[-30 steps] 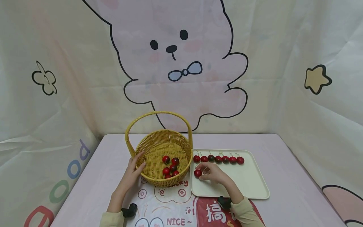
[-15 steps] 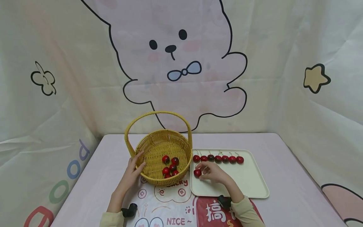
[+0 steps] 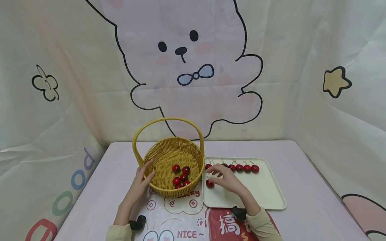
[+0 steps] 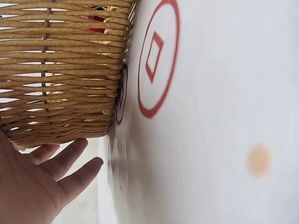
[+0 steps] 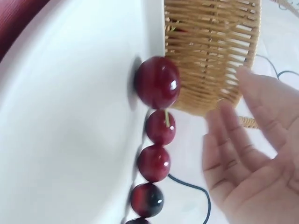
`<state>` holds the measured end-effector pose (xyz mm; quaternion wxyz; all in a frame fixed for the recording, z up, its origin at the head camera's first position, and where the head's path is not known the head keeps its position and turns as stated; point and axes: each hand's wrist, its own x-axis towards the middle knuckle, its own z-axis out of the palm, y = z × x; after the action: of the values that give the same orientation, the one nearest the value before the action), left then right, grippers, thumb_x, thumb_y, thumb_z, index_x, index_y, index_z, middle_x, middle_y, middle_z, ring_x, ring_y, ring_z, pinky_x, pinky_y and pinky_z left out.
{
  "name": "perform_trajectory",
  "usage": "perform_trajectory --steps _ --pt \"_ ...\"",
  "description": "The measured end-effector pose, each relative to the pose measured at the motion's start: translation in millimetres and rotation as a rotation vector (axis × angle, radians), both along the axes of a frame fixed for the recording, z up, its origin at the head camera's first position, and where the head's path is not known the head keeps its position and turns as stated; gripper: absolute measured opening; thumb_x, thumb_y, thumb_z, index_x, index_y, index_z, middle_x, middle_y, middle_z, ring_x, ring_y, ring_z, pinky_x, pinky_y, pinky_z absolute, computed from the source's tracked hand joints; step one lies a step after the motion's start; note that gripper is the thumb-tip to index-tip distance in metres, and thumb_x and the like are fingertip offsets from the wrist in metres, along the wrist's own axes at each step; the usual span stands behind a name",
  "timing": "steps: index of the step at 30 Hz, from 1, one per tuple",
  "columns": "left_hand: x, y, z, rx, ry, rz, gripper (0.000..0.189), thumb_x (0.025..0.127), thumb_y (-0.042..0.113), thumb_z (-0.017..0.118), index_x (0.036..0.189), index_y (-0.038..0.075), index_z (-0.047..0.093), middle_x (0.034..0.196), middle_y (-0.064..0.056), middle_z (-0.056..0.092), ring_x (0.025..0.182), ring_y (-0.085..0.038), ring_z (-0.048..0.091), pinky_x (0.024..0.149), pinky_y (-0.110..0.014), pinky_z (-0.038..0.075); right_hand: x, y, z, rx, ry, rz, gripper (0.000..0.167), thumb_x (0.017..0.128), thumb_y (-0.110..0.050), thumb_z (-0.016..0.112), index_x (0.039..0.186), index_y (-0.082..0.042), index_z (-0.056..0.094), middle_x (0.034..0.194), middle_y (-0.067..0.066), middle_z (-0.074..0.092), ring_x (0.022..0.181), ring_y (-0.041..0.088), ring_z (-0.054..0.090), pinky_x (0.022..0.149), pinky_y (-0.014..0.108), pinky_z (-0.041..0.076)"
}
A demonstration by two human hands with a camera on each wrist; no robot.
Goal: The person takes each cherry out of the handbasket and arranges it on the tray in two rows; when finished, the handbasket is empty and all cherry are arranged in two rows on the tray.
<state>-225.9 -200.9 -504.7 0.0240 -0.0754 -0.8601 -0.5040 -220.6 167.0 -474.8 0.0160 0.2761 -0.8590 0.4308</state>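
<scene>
My left hand (image 3: 141,179) rests against the left side of the yellow wicker basket (image 3: 172,147), with thumb and forefinger at the rim. In the left wrist view, the other fingers (image 4: 72,179) stretch loosely beside the woven wall. Several red cherries (image 3: 176,181) lie inside the basket. My right hand (image 3: 224,179) hovers over the cream tray (image 3: 262,197), fingers apart and holding nothing. Just beneath its fingertips sits a single dark red cherry (image 3: 209,183) on the tray. Behind it, a row of stemmed cherries (image 3: 247,168) runs along the tray's far edge, partly hidden by my right hand.
The tray stands close against the basket's right side. An arched handle (image 3: 169,118) rises over the basket. A printed mat (image 3: 181,221) lies in front, and a cloth with a cartoon bear (image 3: 193,93) hangs behind the table.
My right hand has let go of the lone cherry and lifted slightly up and away, now covering part of the row. The cherry stays on the tray; my left hand stays at the basket.
</scene>
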Motion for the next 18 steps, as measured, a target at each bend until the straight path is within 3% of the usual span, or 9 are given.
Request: perform_trajectory --steps 9,18 --pt "-1.2 -0.1 0.1 0.007 0.007 -0.002 0.052 0.096 0.031 0.049 0.144 0.026 0.03 0.143 -0.023 0.021 0.131 -0.047 0.027 0.099 -0.066 0.025 3.0 -22 7.0 -0.076 0.147 0.018 0.024 0.084 -0.01 0.068 0.108 -0.009 0.065 0.101 0.006 0.063 0.09 0.018 0.057 0.074 0.035 0.051" --pt "-0.7 0.1 -1.3 0.006 0.007 -0.002 0.051 0.096 0.032 0.049 0.143 0.029 0.03 0.142 -0.023 0.023 0.131 -0.047 0.026 0.099 -0.067 0.025 -3.4 -46 16.4 -0.056 0.121 0.018 0.02 0.086 -0.016 0.067 0.105 -0.017 0.065 0.101 0.0 0.063 0.088 0.025 0.058 0.076 0.029 0.05"
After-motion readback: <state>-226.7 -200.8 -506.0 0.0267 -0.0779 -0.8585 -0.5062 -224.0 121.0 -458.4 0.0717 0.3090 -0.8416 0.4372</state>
